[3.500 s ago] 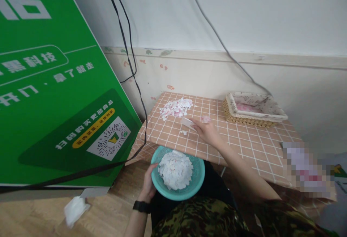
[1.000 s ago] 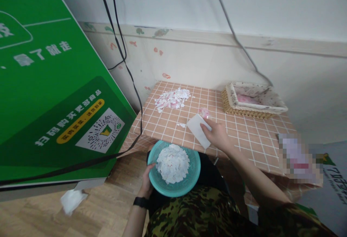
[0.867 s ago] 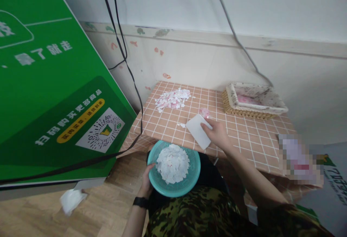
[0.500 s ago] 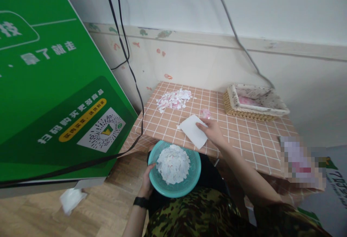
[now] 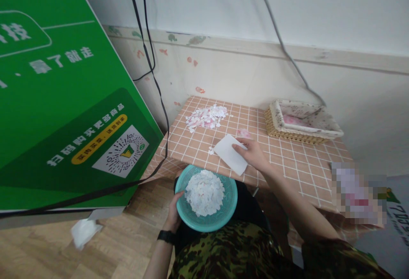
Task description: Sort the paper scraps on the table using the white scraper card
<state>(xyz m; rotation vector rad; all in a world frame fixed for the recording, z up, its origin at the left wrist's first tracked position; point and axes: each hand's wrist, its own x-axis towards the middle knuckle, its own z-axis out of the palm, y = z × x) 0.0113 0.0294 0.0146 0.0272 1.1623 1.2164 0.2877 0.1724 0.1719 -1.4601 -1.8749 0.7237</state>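
Observation:
My left hand (image 5: pixel 174 211) grips the rim of a round teal plastic basket (image 5: pixel 232 211), thumb over the edge, just below the table's front edge. A heap of white paper scraps (image 5: pixel 204 191) fills its middle. In my right hand (image 5: pixel 251 153) is a flat white card (image 5: pixel 228 151), pinched at its right edge and resting on or just above the tabletop. A few small scraps (image 5: pixel 211 151) lie at the card's left edge. Farther back is a pile of white and pink scraps (image 5: pixel 207 117). Beyond my right fingers sits a small pink patch (image 5: pixel 244 133).
A lined wicker basket (image 5: pixel 287 136) with something pink inside stands at the back right of the checked table (image 5: pixel 255 119). A green printed panel (image 5: pixel 64 113) rises at left, with a black strap (image 5: pixel 161 100) hanging beside it. A white bag (image 5: pixel 84 232) lies on the floor.
The view has shifted slightly. Both hands keep their holds, on the teal basket and the white card, with hardly any movement between the two frames.

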